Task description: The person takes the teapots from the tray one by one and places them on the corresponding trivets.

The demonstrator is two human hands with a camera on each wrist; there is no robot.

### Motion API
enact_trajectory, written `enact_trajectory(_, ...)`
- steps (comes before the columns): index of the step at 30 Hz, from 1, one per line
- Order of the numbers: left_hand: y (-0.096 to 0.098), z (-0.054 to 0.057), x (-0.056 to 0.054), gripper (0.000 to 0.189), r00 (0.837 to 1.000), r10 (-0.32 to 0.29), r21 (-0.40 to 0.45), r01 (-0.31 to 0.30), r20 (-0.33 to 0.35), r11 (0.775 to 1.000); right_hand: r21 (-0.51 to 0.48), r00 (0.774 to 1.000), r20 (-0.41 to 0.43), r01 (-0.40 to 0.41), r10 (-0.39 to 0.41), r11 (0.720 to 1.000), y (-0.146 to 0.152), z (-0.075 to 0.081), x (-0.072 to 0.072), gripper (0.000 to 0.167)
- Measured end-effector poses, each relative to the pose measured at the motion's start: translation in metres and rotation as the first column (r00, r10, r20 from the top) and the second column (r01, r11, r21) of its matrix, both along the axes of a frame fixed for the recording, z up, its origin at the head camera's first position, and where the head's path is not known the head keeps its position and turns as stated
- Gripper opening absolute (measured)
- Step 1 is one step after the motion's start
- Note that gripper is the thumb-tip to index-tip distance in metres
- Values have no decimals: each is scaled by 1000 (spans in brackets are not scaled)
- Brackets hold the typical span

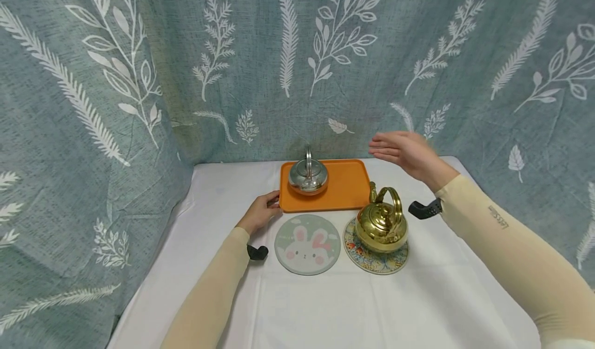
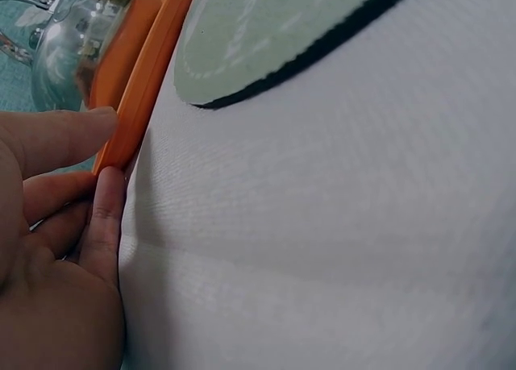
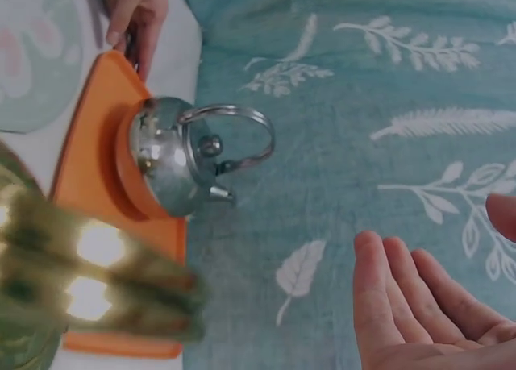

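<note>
One tray (image 1: 348, 184), long axis left to right, lies toward the table (image 1: 316, 313) back, right of the nearer left hand (image 1: 262, 212), whose thumb and fingers pinch its corner; the right hand (image 1: 409, 153) (fingers straight, together) is raised, apart.

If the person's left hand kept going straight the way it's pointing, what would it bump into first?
The orange tray: the left hand is already touching it near its left corner. Past that, the silver kettle probably comes next, though depth is hard to judge.
</note>
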State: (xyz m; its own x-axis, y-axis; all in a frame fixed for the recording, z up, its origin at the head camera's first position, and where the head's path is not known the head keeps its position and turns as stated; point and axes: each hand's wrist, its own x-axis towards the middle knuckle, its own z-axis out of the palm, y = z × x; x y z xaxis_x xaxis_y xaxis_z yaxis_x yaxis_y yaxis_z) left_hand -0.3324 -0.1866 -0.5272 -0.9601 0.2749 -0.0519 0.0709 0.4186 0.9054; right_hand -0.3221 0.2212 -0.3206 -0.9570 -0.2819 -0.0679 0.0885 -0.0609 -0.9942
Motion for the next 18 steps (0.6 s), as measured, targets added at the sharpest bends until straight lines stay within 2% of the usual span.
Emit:
enact_trajectory(4, -1, 1, 1, 68, 1000, 5, -1, -5, 7, 1000, 48, 1000, 12, -13, 13, 999, -18, 2, -19, 60)
enact_trajectory(10, -4, 0, 1, 68, 1000, -3, 1, 3, -1, 1000, 30, 996, 94, 10, -13, 1000, -41, 0, -46, 56)
enact_trajectory(18, -7, -2, 0, 67, 1000, -16, 20, 17, -6, 1000, 33, 987, 157, 36, -41, 999, -67, -7, -64, 54)
